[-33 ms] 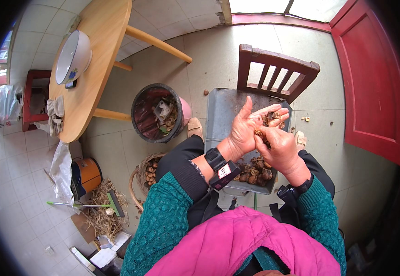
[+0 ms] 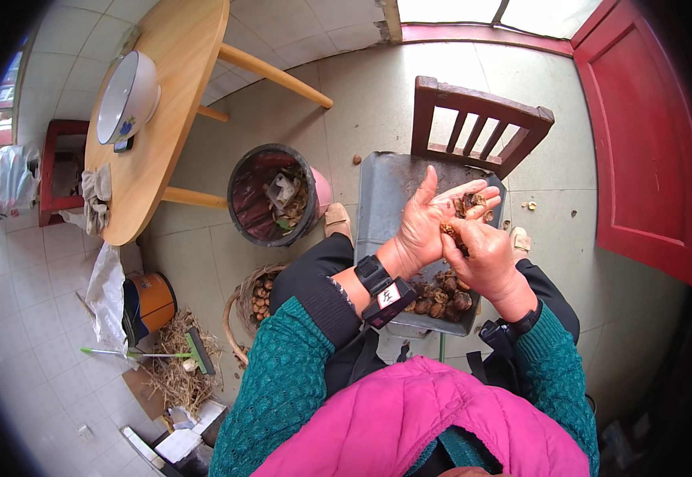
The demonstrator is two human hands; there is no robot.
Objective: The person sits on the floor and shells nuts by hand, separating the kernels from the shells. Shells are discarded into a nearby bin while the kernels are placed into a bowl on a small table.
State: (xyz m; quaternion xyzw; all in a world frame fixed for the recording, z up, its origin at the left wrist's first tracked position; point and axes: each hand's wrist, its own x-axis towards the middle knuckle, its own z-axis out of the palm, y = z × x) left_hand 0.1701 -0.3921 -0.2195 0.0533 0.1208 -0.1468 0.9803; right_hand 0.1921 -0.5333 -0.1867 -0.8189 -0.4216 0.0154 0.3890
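Hands together over the work, and it's the left hand (image 2: pixel 424 226) lying palm up, fingers stretched out, carrying broken dark-brown walnut pieces (image 2: pixel 471 202) across its fingers. Right hand (image 2: pixel 482 248) now, curled in close above that palm, fingertips pinching a ragged brown walnut piece (image 2: pixel 447 229)! Rough and dark, these, cracked edges showing paler tan.

Down below, a grey metal rectangular tray (image 2: pixel 379 191) sits between the knees, a heap of dark, wrinkled walnuts (image 2: pixel 443 296) bunched at its near end. Over to the left, a round woven wicker basket (image 2: pixel 244 306) holds lighter tan walnuts (image 2: pixel 261 296), partly hidden by the leg. Further up, a round black bin (image 2: pixel 234 181) lined in dark red, with a crumpled white scrap (image 2: pixel 285 191) and brownish debris inside. On the pale wooden counter (image 2: pixel 177 71), a white bowl (image 2: pixel 115 103) wears a blue floral motif.

As for writing, a white label (image 2: pixel 388 296) with a dark handwritten mark sits on the left wrist's black device (image 2: pixel 377 317).
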